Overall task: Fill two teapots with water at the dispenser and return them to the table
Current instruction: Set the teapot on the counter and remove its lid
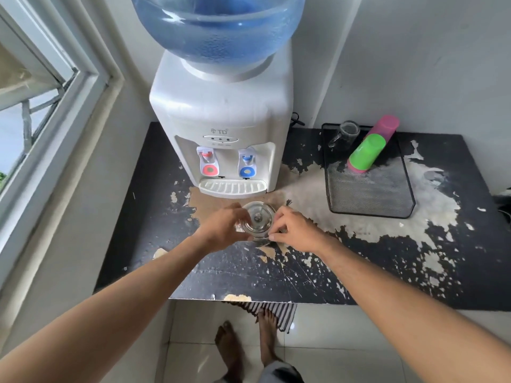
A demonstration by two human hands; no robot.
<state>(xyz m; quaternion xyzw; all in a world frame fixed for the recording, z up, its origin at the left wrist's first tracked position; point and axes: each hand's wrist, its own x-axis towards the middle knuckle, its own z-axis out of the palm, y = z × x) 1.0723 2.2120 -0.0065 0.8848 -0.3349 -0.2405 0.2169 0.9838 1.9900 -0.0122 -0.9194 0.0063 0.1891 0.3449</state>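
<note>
We find one glass teapot [257, 221] standing on the tabletop [359, 272] directly in front of the dispenser [224, 128], just short of its drip tray [232, 187] and not yet under either tap. Its lid [258, 217] appears seated on top. The left hand [224, 228] wraps its curled fingers round the pot's left side. The right hand [296, 230] pinches at the pot's right rim or handle; we cannot tell which part, as the glass is blurred there.

We cannot judge the water level inside the pot from this view. We see no second teapot. To the right of the dispenser a wire mesh tray [370, 194] holds a green cup [366, 152], a pink cup [385, 128] and a clear glass mug [347, 132].

In our judgement the task is early: filling of this pot seems not yet begun, or the lid is being handled first. Left to do: fill, carry back, then repeat for the other pot.
</note>
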